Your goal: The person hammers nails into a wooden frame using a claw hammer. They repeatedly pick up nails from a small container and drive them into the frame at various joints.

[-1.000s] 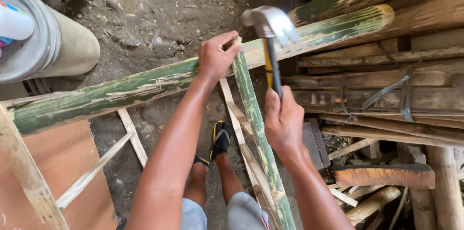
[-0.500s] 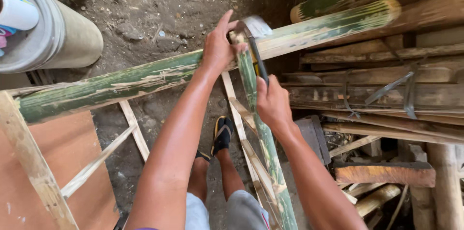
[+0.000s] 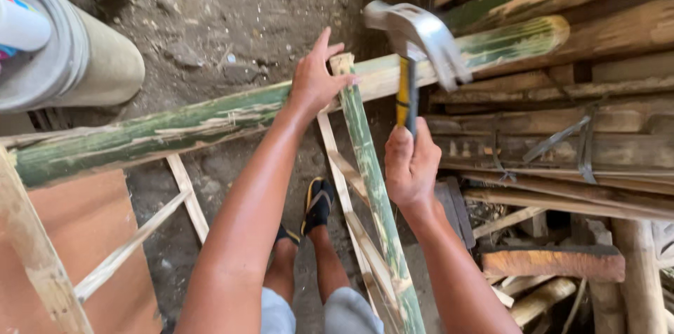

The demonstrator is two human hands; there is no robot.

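Hammer (image 3: 421,39) raised in rt hand (image 3: 411,165) (lt hand (image 3: 316,81) steadies bamboo slat (image 3: 368,165))

dirt-floored bamboo workshop: stacked poles (image 3: 562,144), hammer (image 3: 421,36)
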